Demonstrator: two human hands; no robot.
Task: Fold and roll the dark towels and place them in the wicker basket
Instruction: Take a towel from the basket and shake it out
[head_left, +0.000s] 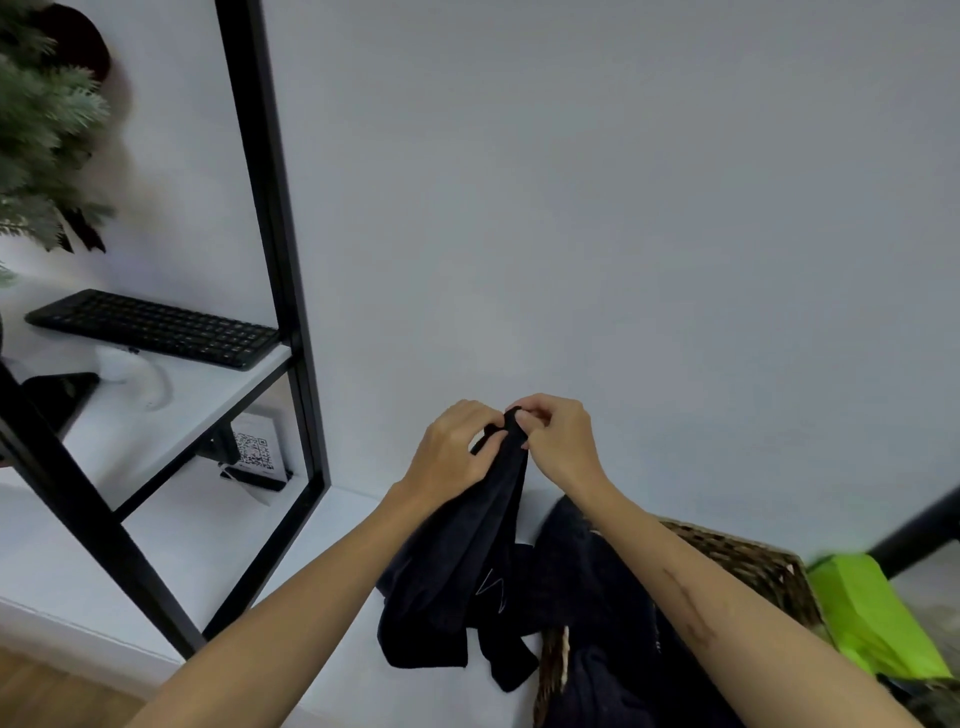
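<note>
Towel (457, 561) first: the dark one I'm working hangs in the air in front of the pale wall (623, 208), bunched at its top edge and drooping straight down, so its long axis runs vertical below my fingers. Its lower end dangles beside the near corner of the wicker basket (748, 561), which sits low and to the right with more dark towels (597, 582) heaped in and over it. My left hand (457, 452) and right hand (561, 441) meet at the top of the cloth, close together at the same height. Both have fingers curled in, pinching the gathered edge between thumb and fingertips; I judge neither is nearer than the other, since the hem sits right between them.

From here I'd say the next move depends on drawing the hands apart along that top edge to spread the towel flat, and the hanging folds look twisted, so a corner may need finding first.

Around me: a black-framed shelf (270, 260) stands to the left, well apart, carrying a black keyboard (156, 327); a green cloth (872, 618) lies just beyond the basket on the right. Nothing stands between my hands and the basket except its own heap of towels.
</note>
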